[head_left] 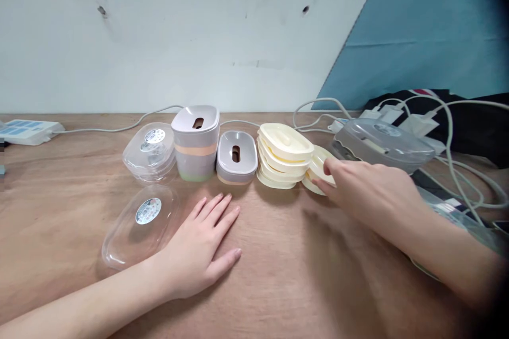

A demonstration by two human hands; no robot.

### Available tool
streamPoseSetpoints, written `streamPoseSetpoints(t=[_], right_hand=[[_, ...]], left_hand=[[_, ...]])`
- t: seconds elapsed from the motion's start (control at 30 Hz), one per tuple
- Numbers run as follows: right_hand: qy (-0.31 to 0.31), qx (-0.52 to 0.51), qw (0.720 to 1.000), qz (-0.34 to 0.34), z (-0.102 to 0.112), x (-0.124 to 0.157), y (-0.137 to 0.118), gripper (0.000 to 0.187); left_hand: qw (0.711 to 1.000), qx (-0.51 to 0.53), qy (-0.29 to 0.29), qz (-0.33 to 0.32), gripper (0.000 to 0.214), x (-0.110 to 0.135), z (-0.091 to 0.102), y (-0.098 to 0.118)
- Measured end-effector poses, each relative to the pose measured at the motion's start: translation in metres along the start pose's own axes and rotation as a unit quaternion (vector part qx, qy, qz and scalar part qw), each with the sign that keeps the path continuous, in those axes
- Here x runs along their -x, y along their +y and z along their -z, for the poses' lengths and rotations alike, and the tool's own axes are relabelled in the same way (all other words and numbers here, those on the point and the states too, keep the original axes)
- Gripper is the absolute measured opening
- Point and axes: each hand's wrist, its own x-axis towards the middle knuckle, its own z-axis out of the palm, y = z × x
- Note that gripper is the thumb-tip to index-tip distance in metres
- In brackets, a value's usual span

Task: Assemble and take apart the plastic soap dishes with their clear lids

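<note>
My left hand (199, 251) lies flat on the wooden table, palm down with its fingers spread, and holds nothing. Its wrist lies close to a loose clear plastic lid (165, 225). At the right, my right hand (369, 190) grips the right side of a pale yellow lid (318, 159), which leans against a stack of pale yellow lids (284, 140). Most of its fingers are hidden behind the hand. Left of that stack stand a low grey-lilac pile (237, 148) and a taller stack (194, 143), both with a slot in the top piece.
Clear lids (149, 156) are stacked at the left. A power strip (32, 131) sits at the far left, its cable running along the wall. On the right, clear containers (382, 140) stand among white chargers (421, 127) and looping cables, beside dark cloth (473, 127).
</note>
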Motion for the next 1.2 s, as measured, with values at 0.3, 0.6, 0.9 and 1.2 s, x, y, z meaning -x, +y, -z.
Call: streamPoseSetpoints(t=[0.3, 0.6, 0.9, 1.2], right_hand=[[-0.041, -0.023, 0.998, 0.051, -0.012, -0.010, 0.005, 0.018], [-0.014, -0.062, 0.998, 0.025, -0.013, -0.018, 0.015, 0.027], [0.056, -0.088, 0.992, -0.064, -0.003, -0.018, 0.020, 0.026], [0.401, -0.051, 0.903, 0.148, 0.006, 0.031, 0.000, 0.022]], left_hand=[[1.000, 0.016, 0.012, -0.002, 0.060, 0.001, -0.003, -0.002], [1.000, 0.010, 0.008, -0.001, 0.060, 0.001, -0.003, -0.002], [1.000, 0.022, 0.017, -0.011, 0.060, 0.002, -0.005, -0.003], [0.959, 0.226, 0.141, 0.096, 0.065, 0.003, -0.002, -0.002]])
